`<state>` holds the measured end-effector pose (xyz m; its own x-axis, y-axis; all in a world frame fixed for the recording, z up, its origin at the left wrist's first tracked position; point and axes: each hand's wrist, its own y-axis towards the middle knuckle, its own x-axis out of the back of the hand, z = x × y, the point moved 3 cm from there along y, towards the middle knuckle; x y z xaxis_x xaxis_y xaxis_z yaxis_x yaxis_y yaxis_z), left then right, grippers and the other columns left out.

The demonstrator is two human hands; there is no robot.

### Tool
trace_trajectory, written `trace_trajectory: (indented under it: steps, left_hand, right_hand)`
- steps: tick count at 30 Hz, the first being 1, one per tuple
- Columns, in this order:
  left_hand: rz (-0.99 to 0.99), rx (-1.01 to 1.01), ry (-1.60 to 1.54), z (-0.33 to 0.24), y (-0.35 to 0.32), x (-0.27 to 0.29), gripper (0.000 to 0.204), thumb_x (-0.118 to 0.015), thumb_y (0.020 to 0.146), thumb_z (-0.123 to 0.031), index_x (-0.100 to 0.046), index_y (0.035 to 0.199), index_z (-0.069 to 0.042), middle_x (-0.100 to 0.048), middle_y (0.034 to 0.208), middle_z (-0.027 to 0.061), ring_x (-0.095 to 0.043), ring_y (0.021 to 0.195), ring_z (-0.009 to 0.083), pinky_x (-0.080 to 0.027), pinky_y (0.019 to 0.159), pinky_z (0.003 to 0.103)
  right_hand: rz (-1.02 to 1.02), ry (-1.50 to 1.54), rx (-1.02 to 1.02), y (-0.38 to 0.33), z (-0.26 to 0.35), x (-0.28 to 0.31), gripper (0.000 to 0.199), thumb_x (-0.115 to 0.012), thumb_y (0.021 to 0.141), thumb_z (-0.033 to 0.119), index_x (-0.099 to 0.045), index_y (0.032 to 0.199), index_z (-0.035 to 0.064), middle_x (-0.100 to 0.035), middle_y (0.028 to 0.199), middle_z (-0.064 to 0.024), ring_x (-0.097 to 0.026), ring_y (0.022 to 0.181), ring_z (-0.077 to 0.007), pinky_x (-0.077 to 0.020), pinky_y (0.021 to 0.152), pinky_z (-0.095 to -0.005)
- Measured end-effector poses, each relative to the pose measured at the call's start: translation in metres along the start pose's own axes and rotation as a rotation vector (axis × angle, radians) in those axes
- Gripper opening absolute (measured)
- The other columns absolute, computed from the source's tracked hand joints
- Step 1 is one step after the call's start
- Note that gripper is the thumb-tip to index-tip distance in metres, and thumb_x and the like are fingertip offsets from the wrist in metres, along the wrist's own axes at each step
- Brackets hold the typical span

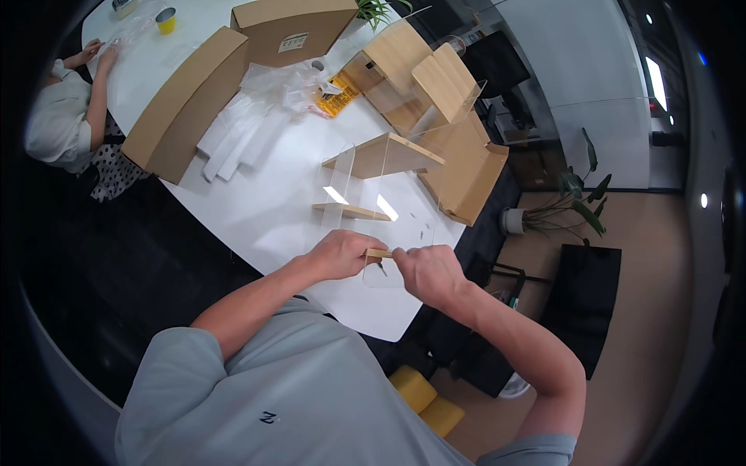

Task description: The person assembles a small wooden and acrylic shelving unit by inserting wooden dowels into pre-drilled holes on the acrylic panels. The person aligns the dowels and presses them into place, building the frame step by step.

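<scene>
A narrow wooden board (378,253) lies edge-up between my hands, close to my body. My left hand (340,255) grips its left end. At the right end my right hand (432,272) is closed, its thumb against the board. Around it stands a shelf unit of clear acrylic panels with light wooden shelves: a larger shelf (400,157) farther off and a smaller shelf (352,211) nearer. A small dark piece, too small to name, shows just below the board. Part of the board's right end is hidden by my fingers.
Small metal pieces (423,227) lie on the white table (272,210) right of the unit. Beyond are clear plastic wrapping (264,116), cardboard boxes (186,101), a yellow packet (336,95) and another wood-and-acrylic unit (388,58). A person (70,116) sits at the far left.
</scene>
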<state>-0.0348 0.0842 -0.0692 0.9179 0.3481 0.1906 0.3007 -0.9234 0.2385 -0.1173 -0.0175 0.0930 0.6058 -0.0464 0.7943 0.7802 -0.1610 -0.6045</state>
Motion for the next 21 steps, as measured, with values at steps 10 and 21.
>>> trace_trajectory:
  steps: [10, 21]
  left_hand:
    - [0.049, 0.051, -0.020, -0.006, 0.001, 0.007, 0.026, -0.078, 0.093, -0.014, -0.080, 0.119, -0.014, -0.081, 0.103, 0.0119, -0.076, 0.090, 0.0353, -0.062, 0.079, 0.043]
    - [0.008, 0.025, -0.016, -0.004, 0.000, 0.004, 0.023, -0.077, 0.095, -0.016, -0.081, 0.118, -0.014, -0.080, 0.099, 0.0130, -0.076, 0.088, 0.0366, -0.061, 0.078, 0.045]
  right_hand:
    - [0.012, 0.285, -0.261, -0.009, -0.002, 0.015, 0.025, -0.059, 0.105, 0.020, -0.073, 0.099, -0.0006, -0.074, 0.081, -0.0222, -0.073, 0.078, -0.0418, -0.0580, 0.073, -0.0519]
    - [-0.118, -0.215, 0.240, -0.006, -0.007, 0.001, 0.007, -0.061, 0.094, 0.012, -0.064, 0.094, 0.0061, -0.068, 0.079, -0.0095, -0.071, 0.077, -0.0303, -0.0570, 0.064, -0.0441]
